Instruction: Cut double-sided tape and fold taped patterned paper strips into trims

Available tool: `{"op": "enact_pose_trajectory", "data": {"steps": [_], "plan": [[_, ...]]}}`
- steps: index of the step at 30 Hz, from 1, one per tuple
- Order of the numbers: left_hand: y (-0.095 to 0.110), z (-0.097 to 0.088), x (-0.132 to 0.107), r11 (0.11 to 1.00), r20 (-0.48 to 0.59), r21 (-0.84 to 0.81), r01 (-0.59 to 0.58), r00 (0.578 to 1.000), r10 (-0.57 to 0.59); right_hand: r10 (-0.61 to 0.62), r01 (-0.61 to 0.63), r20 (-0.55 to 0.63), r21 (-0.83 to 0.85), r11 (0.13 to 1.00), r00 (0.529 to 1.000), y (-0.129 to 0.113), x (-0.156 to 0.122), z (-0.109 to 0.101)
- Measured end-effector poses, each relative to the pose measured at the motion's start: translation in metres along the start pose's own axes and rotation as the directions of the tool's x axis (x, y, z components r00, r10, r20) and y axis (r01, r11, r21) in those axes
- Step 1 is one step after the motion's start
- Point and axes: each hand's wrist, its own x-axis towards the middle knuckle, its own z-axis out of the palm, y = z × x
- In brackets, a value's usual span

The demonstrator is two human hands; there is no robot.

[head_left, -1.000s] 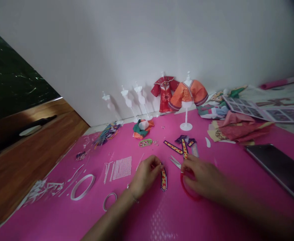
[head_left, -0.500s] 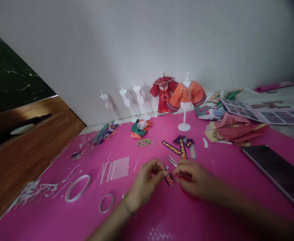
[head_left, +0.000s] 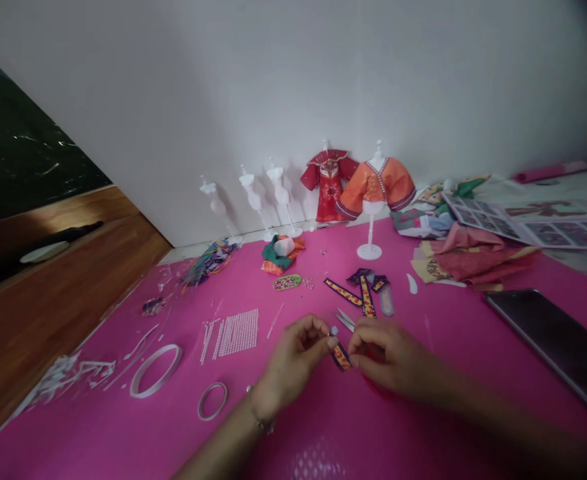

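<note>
Between my two hands is a short strip of patterned fabric (head_left: pixel 341 358), dark-edged with a yellow and red middle. The thumb and fingers of my left hand (head_left: pixel 298 357) pinch its upper left end, where a small pale tip sticks up. My right hand (head_left: pixel 386 353) closes its fingertips on the strip's right edge. Just beyond the hands, silver scissor blades (head_left: pixel 345 320) show; the red handles lie mostly hidden under my right hand. Farther back rest matching dark-edged strips (head_left: pixel 343 292) and a pale translucent piece (head_left: pixel 386 301).
Left of my hands are a sheet of white beads (head_left: pixel 241 332) and two tape rolls (head_left: pixel 157 371) (head_left: pixel 212 401). An orange jacket (head_left: pixel 376 183) and red robe (head_left: pixel 329 187) hang on mini mannequins at the wall. A dark tablet (head_left: pixel 553 347) and fabric pieces (head_left: pixel 478 260) lie right.
The patterned strip has shifted slightly right between my fingers. Both hands keep their pinch on it, and the whole view has moved a little.
</note>
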Motion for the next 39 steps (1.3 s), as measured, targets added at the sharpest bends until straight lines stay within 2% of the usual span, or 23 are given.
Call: {"op": "enact_pose_trajectory", "data": {"steps": [8, 14, 18, 23, 28, 32, 36, 39], "plan": [[-0.002, 0.0, -0.004, 0.998, -0.011, -0.063, 0.006, 1.0, -0.007, 0.101, -0.106, 0.057, 0.097, 0.99, 0.993, -0.008, 0.0, -0.002], [-0.002, 0.0, -0.008, 0.997, -0.001, -0.08, 0.023, 1.0, -0.023, 0.118, -0.123, 0.046, 0.127, 0.984, 0.992, -0.007, 0.002, -0.002], [0.002, -0.005, -0.012, 0.996, 0.011, -0.081, 0.03, 1.0, -0.029, 0.172, -0.174, 0.023, 0.119, 0.978, 0.985, -0.005, 0.002, -0.001], [0.0, -0.012, -0.005, 0.993, 0.13, 0.095, 0.074, 0.988, -0.086, 0.18, -0.179, -0.013, 0.073, 0.981, 0.984, -0.001, 0.001, 0.0], [-0.02, -0.015, 0.023, 0.959, 0.031, 0.281, 0.026, 0.999, -0.036, 0.166, -0.166, -0.017, -0.003, 0.986, 0.986, 0.005, 0.002, -0.001], [-0.022, -0.022, 0.032, 0.924, -0.051, 0.381, -0.005, 0.998, 0.026, 0.169, -0.169, -0.022, -0.034, 0.985, 0.985, 0.008, 0.002, -0.002], [-0.011, -0.021, 0.023, 0.937, -0.146, 0.349, 0.014, 0.988, 0.04, 0.176, -0.178, -0.035, -0.045, 0.983, 0.984, 0.01, 0.0, -0.002], [-0.005, -0.007, 0.008, 0.969, -0.098, 0.225, 0.103, 0.992, -0.083, 0.155, -0.156, -0.04, -0.04, 0.987, 0.987, 0.011, 0.0, 0.0]]}}
